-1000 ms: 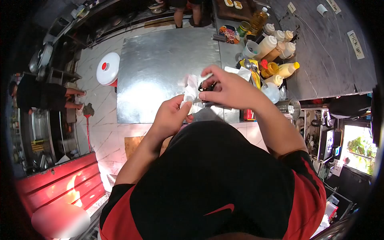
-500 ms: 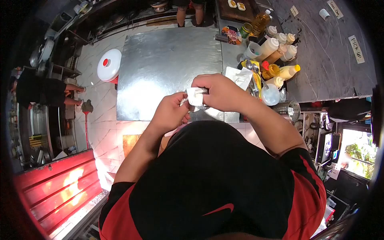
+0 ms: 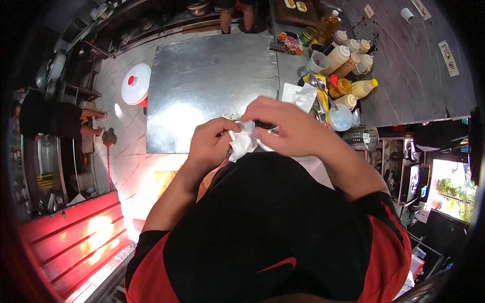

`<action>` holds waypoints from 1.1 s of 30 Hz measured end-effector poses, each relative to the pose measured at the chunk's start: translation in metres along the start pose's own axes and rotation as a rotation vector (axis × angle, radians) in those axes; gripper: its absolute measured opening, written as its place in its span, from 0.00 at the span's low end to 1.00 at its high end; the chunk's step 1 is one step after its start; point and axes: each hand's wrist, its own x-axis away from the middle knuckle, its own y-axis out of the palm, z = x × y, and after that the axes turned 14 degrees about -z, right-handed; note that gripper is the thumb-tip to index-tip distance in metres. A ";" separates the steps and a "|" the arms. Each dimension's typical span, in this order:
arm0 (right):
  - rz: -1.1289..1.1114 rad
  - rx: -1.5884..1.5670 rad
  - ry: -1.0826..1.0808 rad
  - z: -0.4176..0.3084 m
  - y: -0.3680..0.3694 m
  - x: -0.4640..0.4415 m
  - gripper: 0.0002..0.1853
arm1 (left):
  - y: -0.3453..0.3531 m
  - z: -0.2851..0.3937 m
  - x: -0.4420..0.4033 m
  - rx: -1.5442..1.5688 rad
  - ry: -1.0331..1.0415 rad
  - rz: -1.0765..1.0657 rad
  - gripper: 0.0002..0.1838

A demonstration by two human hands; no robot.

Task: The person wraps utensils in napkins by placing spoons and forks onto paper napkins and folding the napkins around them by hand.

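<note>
A crumpled white tissue (image 3: 243, 142) is between my two hands, close to my belly at the near edge of the steel table (image 3: 212, 76). My left hand (image 3: 211, 143) pinches its left side. Curled over its right side is my right hand (image 3: 282, 126), with thumb and fingers against the tissue. A dark, shiny object (image 3: 268, 127) shows partly under my right hand; what it is cannot be made out. More white tissue (image 3: 299, 96) lies on the counter to the right of my right hand.
Squeeze bottles (image 3: 337, 59), an oil bottle (image 3: 328, 26) and a spoon container stand at the right. A white-lidded container (image 3: 136, 85) is left of the table. A perforated steel holder (image 3: 365, 137) sits at right. Two other people stand at the far left and top.
Both hands have come slightly nearer my body since half a second ago. The tissue is now bunched and hangs lower between them. My right hand has turned, with its fingers lifted over the dark object.
</note>
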 end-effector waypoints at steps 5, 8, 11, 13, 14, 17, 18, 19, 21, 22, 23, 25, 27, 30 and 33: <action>-0.053 0.054 0.257 -0.004 -0.013 -0.002 0.23 | -0.008 0.013 -0.002 -0.311 0.259 -0.066 0.15; -0.123 0.094 0.308 -0.003 -0.008 -0.004 0.20 | -0.006 0.012 -0.006 -0.344 0.354 -0.051 0.17; -0.163 0.068 0.339 -0.002 -0.005 -0.009 0.16 | -0.008 0.013 -0.008 -0.375 0.358 -0.065 0.17; -0.206 0.075 0.369 -0.001 -0.007 -0.012 0.15 | -0.010 0.014 -0.007 -0.363 0.323 -0.082 0.17; -0.207 0.078 0.363 -0.001 -0.007 -0.013 0.15 | -0.009 0.014 -0.007 -0.341 0.301 -0.088 0.17; -0.208 0.089 0.347 0.002 -0.007 -0.013 0.15 | -0.008 0.013 -0.008 -0.312 0.295 -0.091 0.17; -0.207 0.093 0.341 0.005 -0.006 -0.012 0.15 | -0.008 0.013 -0.008 -0.309 0.303 -0.089 0.16; -0.206 0.096 0.335 0.007 -0.005 -0.012 0.15 | -0.008 0.013 -0.009 -0.305 0.302 -0.086 0.16; -0.284 0.007 0.331 0.003 -0.015 -0.010 0.15 | -0.007 0.014 -0.008 -0.295 0.300 -0.080 0.16; -0.324 -0.038 0.329 0.003 -0.019 -0.009 0.15 | -0.008 0.013 -0.008 -0.297 0.280 -0.093 0.16; -0.380 -0.054 0.358 0.006 -0.022 -0.009 0.15 | -0.010 0.012 -0.007 -0.298 0.261 -0.107 0.15; -0.492 -0.086 0.417 0.011 -0.027 -0.010 0.14 | -0.006 0.008 -0.005 -0.169 0.153 -0.076 0.15; -0.444 -0.016 0.366 0.015 -0.022 -0.007 0.14 | 0.003 0.004 -0.005 0.000 0.026 -0.014 0.15; -0.374 0.042 0.327 0.022 -0.011 -0.003 0.14 | 0.002 0.003 -0.006 -0.046 0.015 -0.023 0.14; -0.341 0.079 0.359 0.020 -0.006 -0.003 0.14 | -0.004 0.009 -0.008 -0.059 -0.007 -0.089 0.11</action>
